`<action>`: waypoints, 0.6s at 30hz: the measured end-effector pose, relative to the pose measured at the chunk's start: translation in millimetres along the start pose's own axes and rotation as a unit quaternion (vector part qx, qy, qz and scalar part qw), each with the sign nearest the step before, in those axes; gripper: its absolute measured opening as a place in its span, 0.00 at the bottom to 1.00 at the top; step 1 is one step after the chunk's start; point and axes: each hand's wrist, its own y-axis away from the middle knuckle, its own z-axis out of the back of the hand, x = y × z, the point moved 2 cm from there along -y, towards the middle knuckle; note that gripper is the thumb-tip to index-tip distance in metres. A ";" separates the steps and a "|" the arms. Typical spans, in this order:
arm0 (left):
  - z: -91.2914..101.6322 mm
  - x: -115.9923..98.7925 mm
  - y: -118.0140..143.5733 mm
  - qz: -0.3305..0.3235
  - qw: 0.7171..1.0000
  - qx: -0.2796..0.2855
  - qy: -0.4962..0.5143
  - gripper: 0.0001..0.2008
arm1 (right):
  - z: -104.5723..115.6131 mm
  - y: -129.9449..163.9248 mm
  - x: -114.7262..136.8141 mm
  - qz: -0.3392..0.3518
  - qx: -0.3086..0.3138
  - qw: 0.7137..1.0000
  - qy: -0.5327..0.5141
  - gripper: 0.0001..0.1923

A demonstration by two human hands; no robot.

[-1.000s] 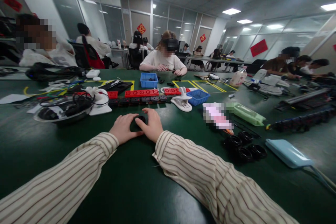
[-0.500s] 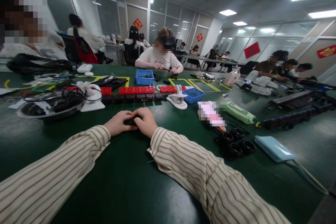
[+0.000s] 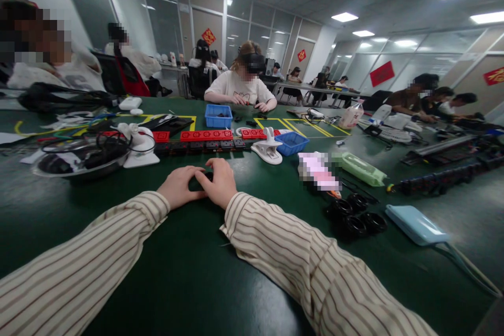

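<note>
We rest both forearms in striped beige sleeves on the dark green table [image 3: 189,273]. Our left hand [image 3: 179,187] and right hand [image 3: 219,184] meet at the middle of the table, just in front of us, and between them sits a small black object [image 3: 200,180], mostly hidden. The fingers of both hands curl in and close around it from either side, fingertips touching above it; what it is, we cannot tell.

Beyond the hands runs a row of red and black power strips [image 3: 205,139]. To their left a white clip-on stand [image 3: 136,146] sits beside a shallow metal bowl of black cables [image 3: 79,158]. To the right lie a white clamp [image 3: 268,149], a blue plastic basket [image 3: 291,143], a green packet [image 3: 360,169], a cluster of black rings [image 3: 354,216] and a light blue flat case [image 3: 415,224]. Across the table a person in a white shirt [image 3: 240,89] works with both hands near another blue basket [image 3: 218,115].
</note>
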 end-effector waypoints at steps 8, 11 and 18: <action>-3.6 -9.6 -6.1 0.030 0.999 -0.006 -0.028 0.19 | -7.8 -2.7 -0.4 0.010 0.049 0.998 0.030 0.07; -2.2 4.2 -8.6 -0.010 0.999 0.017 0.026 0.21 | -5.3 -3.2 0.7 0.064 0.074 0.995 -0.014 0.05; -2.9 16.8 -7.5 -0.031 0.992 0.067 0.098 0.22 | -3.1 1.0 6.2 0.136 0.107 0.984 -0.041 0.10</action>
